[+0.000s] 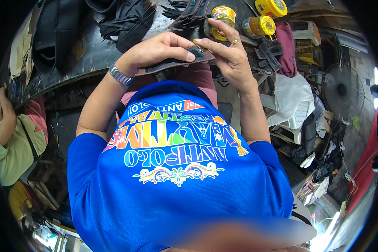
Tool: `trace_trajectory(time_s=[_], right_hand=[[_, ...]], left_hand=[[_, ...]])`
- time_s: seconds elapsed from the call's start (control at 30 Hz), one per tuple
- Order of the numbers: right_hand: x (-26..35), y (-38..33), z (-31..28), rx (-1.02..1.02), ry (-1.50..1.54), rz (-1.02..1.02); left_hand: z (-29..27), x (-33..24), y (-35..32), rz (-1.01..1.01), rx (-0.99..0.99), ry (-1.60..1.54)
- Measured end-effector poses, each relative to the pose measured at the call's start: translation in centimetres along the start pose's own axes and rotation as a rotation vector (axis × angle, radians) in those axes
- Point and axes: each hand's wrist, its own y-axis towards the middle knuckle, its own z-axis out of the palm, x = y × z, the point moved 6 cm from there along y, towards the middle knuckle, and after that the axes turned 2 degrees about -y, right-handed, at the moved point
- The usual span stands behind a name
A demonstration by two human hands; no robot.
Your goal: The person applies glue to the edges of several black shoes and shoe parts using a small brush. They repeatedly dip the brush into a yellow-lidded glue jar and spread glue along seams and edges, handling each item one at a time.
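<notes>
A narrow black strap (pixel 168 65) with red stitching along its edge spans between my hands, above the near edge of the table. My left hand (pixel 157 51) is closed on it, thumb pressed on top and fingers behind. My right hand (pixel 233 54) is at the strap's right end, fingers stretched and apart. Its index finger lies by the strap end, with a yellowish smear on the fingertip; another finger is raised. The right thumb is partly hidden by the strap end. A small light spot, too small to make out, shows on the strap between the hands.
Black fringed pieces (pixel 130 21) and similar red-stitched ones (pixel 191 14) lie on the dark table (pixel 88 69). Yellow-lidded jars (pixel 264 26) stand at the right beside a maroon cloth (pixel 286 48). A white plastic chair (pixel 292 113) and a fan (pixel 342 90) are farther right. Someone in light green (pixel 19 147) sits at left.
</notes>
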Motion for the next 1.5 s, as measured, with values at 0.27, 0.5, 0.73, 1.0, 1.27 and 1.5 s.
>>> trace_trajectory(time_s=[0.27,0.5,0.73,1.0,1.27,1.5], right_hand=[[-0.1,-0.7,0.3,0.036,0.19,-0.052],[0.2,-1.6,-0.6,-0.026,0.308,-0.033],[0.6,-1.1,-2.4,-0.104,0.285,-0.007],[0.1,-0.4,-0.2,-0.041,0.024,-0.022],[1.1,-0.9,-2.3,-0.125,-0.021,-0.114],[3.6,-1.7,2.2,-0.061,0.403,0.408]], left_hand=[[-0.4,0.7,-0.4,-0.032,-0.002,-0.122],[0.0,0.3,-0.9,-0.065,0.066,-0.316],[-0.8,0.7,-0.1,0.011,-0.181,-0.115],[-0.2,0.3,-0.4,0.102,-0.102,0.013],[-1.8,0.1,-0.1,0.136,-0.398,-0.142],[-1.4,-1.3,0.9,0.695,-0.718,-0.101]])
